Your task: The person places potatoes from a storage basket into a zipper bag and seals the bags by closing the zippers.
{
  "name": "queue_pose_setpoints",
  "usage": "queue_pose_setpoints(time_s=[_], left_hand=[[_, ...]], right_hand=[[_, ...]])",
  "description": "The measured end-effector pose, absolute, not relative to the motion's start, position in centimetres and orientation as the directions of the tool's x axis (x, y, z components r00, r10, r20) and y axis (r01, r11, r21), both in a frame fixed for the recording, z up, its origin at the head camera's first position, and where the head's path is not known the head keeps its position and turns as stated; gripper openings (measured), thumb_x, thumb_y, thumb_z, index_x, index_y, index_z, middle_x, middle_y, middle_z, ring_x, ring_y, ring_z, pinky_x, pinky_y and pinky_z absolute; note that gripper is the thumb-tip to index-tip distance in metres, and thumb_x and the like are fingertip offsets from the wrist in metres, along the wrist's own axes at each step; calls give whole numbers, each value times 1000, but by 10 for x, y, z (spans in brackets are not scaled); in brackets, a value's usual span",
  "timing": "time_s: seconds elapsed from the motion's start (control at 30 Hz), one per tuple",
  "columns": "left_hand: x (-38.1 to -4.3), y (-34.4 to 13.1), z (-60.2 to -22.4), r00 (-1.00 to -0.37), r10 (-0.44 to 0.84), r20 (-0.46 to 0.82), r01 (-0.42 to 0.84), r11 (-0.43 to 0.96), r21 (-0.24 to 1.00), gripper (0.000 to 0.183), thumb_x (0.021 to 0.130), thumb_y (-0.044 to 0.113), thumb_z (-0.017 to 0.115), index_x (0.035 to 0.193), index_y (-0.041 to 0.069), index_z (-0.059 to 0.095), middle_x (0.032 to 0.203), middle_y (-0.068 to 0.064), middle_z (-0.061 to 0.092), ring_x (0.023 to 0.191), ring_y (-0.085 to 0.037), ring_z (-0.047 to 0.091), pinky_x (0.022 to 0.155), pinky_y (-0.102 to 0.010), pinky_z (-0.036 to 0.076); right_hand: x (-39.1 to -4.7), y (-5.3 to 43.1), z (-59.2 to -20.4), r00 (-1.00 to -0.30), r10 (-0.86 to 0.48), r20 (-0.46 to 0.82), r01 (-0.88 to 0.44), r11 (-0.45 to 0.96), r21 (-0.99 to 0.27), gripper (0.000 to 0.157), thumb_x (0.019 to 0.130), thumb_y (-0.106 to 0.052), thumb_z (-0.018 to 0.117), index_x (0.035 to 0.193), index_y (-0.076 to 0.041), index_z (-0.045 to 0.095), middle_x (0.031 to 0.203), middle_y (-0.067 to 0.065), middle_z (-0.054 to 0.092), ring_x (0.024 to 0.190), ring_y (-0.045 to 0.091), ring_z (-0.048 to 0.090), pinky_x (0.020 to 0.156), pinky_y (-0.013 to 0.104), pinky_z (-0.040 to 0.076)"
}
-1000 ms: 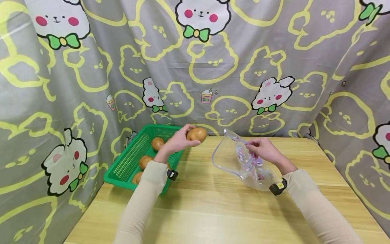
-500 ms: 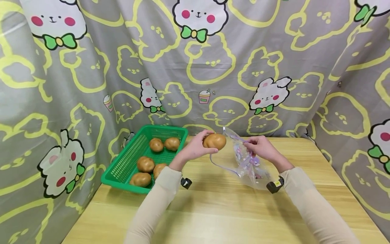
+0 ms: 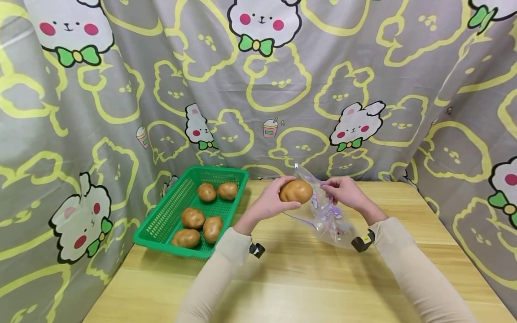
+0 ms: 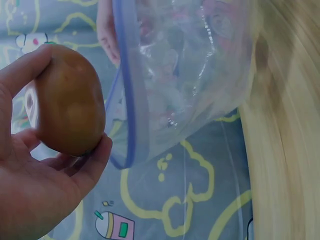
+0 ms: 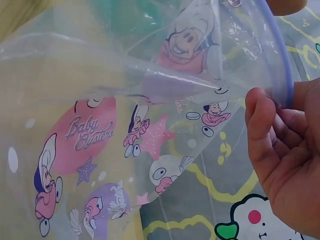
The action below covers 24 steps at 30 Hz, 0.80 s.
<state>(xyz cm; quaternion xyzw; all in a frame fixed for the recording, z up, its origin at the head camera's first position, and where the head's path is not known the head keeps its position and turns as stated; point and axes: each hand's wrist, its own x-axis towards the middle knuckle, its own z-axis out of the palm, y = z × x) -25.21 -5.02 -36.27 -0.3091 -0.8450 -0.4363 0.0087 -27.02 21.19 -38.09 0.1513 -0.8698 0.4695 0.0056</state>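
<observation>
A brown potato (image 3: 296, 192) is gripped in my left hand (image 3: 271, 200), held at the mouth of a clear zip bag (image 3: 329, 220). In the left wrist view the potato (image 4: 72, 102) sits between thumb and fingers, just beside the bag's purple rim (image 4: 129, 90). My right hand (image 3: 346, 193) pinches the bag's upper edge. Seen from the right wrist, thumb and fingers of that hand (image 5: 285, 150) hold the rim, and the bag (image 5: 100, 125) hangs with pink and purple cartoon prints. The bag's mouth gapes toward the potato.
A green plastic basket (image 3: 161, 220) at the left of the wooden table (image 3: 291, 282) holds several potatoes (image 3: 193, 218). A grey patterned curtain (image 3: 226, 89) stands behind and along both sides of the table.
My left hand has carried the potato rightward from beside the basket to the bag's mouth. My right hand keeps its pinch on the bag, nearly in place.
</observation>
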Motion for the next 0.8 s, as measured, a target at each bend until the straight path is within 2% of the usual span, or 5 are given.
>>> queue_pose_setpoints(time_s=[0.2, 0.33, 0.6, 0.7, 0.8], left_hand=[[-251, -42, -366, -823, 496, 278, 546, 554, 628, 71, 76, 31, 79, 137, 14, 47, 120, -9, 50, 99, -20, 54, 83, -35, 46], [-249, -41, -367, -840, 470, 270, 532, 617, 580, 72, 76, 30, 80, 138, 14, 46, 118, -11, 49, 98, -22, 55, 82, -35, 47], [-246, -40, -371, -847, 445, 290, 529, 660, 533, 73, 78, 38, 77, 138, 13, 46, 123, -13, 50, 98, -22, 56, 78, -33, 48], [-245, -39, -373, -848, 439, 296, 528, 665, 527, 71, 78, 41, 76, 137, 13, 47, 122, -12, 51, 96, -21, 56, 76, -31, 49], [-244, -37, -374, -849, 435, 300, 527, 657, 538, 70, 79, 41, 75, 136, 11, 48, 122, -10, 51, 96, -19, 56, 74, -28, 48]], right_hand=[[-273, 210, -377, -949, -267, 165, -283, 499, -819, 21, 95, -18, 59, 92, 0, 68, 68, 10, 60, 54, 23, 58, 50, 32, 51], [-275, 210, -372, -946, -274, 172, -293, 497, -817, 21, 95, -18, 58, 91, 0, 68, 69, 12, 60, 54, 23, 58, 50, 33, 52], [-278, 208, -361, -947, -270, 172, -294, 515, -805, 24, 95, -19, 58, 92, 3, 67, 69, 10, 60, 54, 20, 57, 51, 32, 51], [-272, 203, -351, -947, -277, 165, -290, 508, -811, 25, 96, -15, 56, 96, 8, 66, 72, 16, 60, 53, 19, 56, 50, 27, 49], [-271, 200, -350, -947, -279, 161, -285, 491, -823, 26, 96, -14, 56, 97, 10, 65, 73, 16, 59, 53, 18, 55, 49, 26, 49]])
